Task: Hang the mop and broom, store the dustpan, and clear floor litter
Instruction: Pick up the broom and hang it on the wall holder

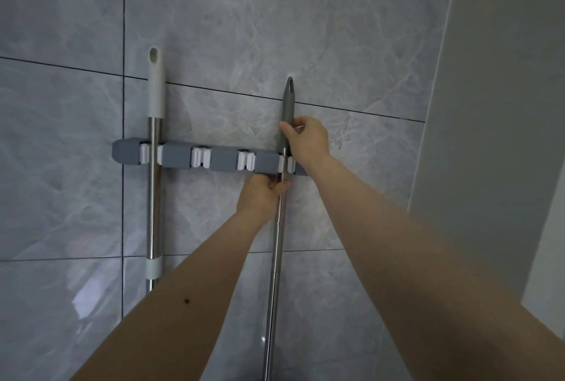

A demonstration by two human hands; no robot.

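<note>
Head-worn camera is looking forward and slightly upward, close to the tiled wall [336, 44], centring on the grey holder rail [180, 160]; both forearms are entering from below the rail.

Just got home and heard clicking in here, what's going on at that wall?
A person is fitting a grey-tipped pole into the rightmost clip of the wall rack. The right hand grips it above the rack, the left hand just below. A white-tipped pole already hangs in the leftmost clip. The two middle clips are free.
</note>
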